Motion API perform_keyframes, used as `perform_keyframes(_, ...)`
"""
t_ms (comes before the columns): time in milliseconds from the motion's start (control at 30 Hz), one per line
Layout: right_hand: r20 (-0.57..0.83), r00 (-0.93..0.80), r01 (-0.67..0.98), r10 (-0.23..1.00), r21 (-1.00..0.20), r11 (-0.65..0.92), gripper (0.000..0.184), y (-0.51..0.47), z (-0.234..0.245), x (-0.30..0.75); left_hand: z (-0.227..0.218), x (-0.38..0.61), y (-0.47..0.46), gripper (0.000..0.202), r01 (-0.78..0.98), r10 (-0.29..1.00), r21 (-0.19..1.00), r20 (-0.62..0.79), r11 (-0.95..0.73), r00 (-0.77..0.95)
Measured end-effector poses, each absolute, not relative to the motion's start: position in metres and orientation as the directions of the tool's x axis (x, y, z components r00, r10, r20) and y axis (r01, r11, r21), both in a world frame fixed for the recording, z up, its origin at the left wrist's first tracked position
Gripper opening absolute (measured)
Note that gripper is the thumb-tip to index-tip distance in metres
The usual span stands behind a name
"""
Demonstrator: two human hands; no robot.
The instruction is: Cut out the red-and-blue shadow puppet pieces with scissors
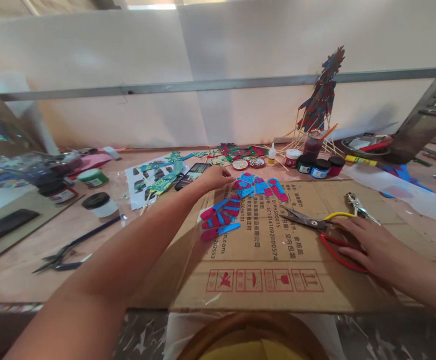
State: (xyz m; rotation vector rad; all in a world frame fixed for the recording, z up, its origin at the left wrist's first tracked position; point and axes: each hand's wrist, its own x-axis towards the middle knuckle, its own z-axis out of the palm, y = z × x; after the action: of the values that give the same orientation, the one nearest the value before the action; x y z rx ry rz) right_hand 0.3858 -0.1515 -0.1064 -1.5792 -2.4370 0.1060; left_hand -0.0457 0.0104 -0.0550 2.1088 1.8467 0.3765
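My left hand (218, 178) reaches over the far left edge of the cardboard, fingers curled together at the tips. Whether anything is pinched in them is too small to make out. Just right of those fingertips lie blue and magenta cut-out pieces (246, 185), and more striped magenta and blue cut-outs (221, 217) rest nearer to me. At the right of the cardboard my right hand (356, 242) grips scissors (315, 223) with one yellow and one red handle. Their blades point left, slightly apart, low over the cardboard.
Flat printed cardboard (259, 270) covers the table's middle. A hole punch (355, 204) lies beyond my right hand, pliers (62, 255) at left. Paint jars (320, 167), a glue bottle (272, 154), a phone (192, 176) and a stick-mounted figure (321, 95) stand or lie farther back.
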Motion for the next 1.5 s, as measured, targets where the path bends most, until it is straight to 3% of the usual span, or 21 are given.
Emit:
perform_keyframes(233, 0.131, -0.352, 0.894, 0.927, -0.247, 0.374, 0.057, -0.148, -0.102, 0.369, -0.056, -0.033, 0.015, 0.031, 0.914, 0.994, 0.398, -0.035, -0.084, 0.107)
perform_keyframes(400, 0.132, -0.297, 0.894, 0.946, -0.308, 0.324, 0.05, -0.145, -0.083, 0.353, -0.055, -0.05, 0.008, 0.03, 0.902, 0.992, 0.413, 0.031, -0.125, 0.123)
perform_keyframes(533, 0.089, -0.427, 0.869, 0.9, -0.235, 0.435, 0.053, -0.139, -0.077, 0.335, -0.05, -0.089, 0.007, 0.026, 0.899, 0.981, 0.437, 0.179, -0.014, -0.072)
perform_keyframes(700, 0.062, -0.481, 0.815, 0.875, -0.337, 0.472, 0.056, -0.127, -0.09, 0.314, -0.045, -0.146, 0.008, 0.031, 0.867, 0.907, 0.447, 0.236, 0.218, -0.35)
perform_keyframes(767, 0.066, -0.476, 0.806, 0.877, -0.366, 0.466, 0.056, -0.123, -0.095, 0.311, -0.049, -0.159, 0.003, 0.035, 0.89, 0.915, 0.414, 0.256, 0.188, -0.313)
perform_keyframes(967, 0.097, -0.485, 0.794, 0.869, -0.367, 0.484, 0.055, -0.12, -0.102, 0.315, -0.08, -0.176, -0.013, 0.038, 0.958, 0.947, 0.266, 0.32, -0.105, 0.015)
perform_keyframes(1333, 0.107, -0.48, 0.796, 0.871, -0.364, 0.484, 0.05, -0.12, -0.108, 0.32, -0.091, -0.186, 0.002, 0.042, 0.971, 0.983, 0.215, 0.17, -0.103, 0.067)
perform_keyframes(1500, 0.127, -0.483, 0.803, 0.867, -0.33, 0.496, 0.051, -0.118, -0.115, 0.325, -0.086, -0.184, 0.028, 0.048, 0.965, 0.962, 0.245, 0.273, -0.093, 0.023)
